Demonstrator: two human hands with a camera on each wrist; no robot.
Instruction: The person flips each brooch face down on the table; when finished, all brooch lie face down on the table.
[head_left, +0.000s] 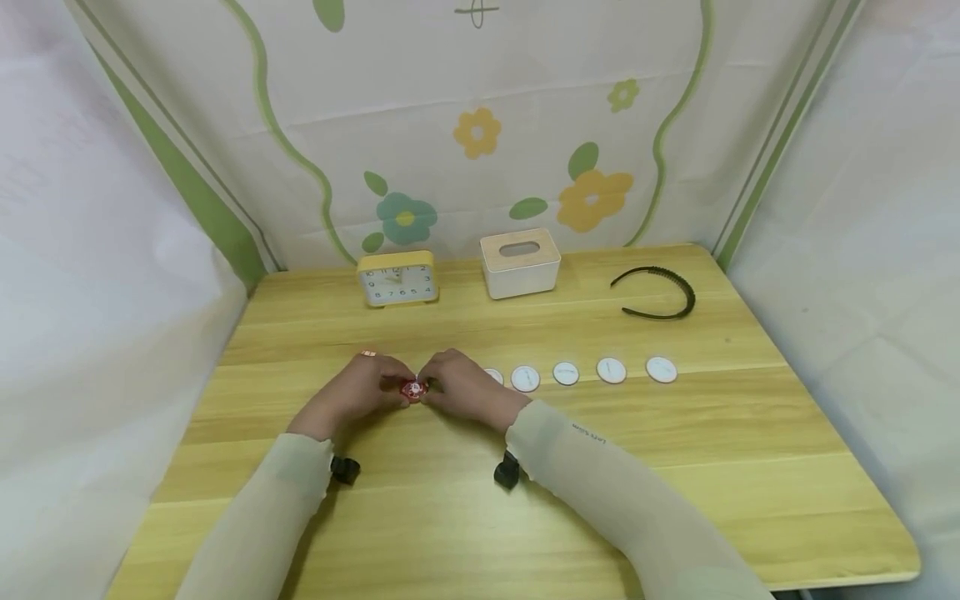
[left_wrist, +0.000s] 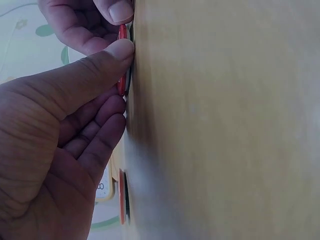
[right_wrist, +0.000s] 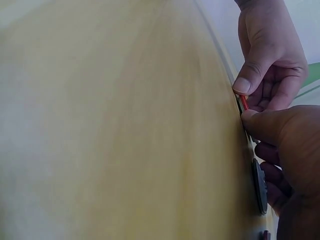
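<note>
A small red round disc with a pale pattern on its face lies between both hands, low over the table. My left hand pinches its left edge, and the thumb lies along the rim in the left wrist view. From the other side my right hand pinches the right edge. Edge-on, the disc shows a red top and a dark underside. Another red-edged disc lies beyond the left hand. Several white round discs form a row to the right, the nearest partly hidden by the right hand.
A yellow clock and a white tissue box with a wooden lid stand along the table's back. At the back right lies a black headband. Fabric walls surround the wooden table on three sides.
</note>
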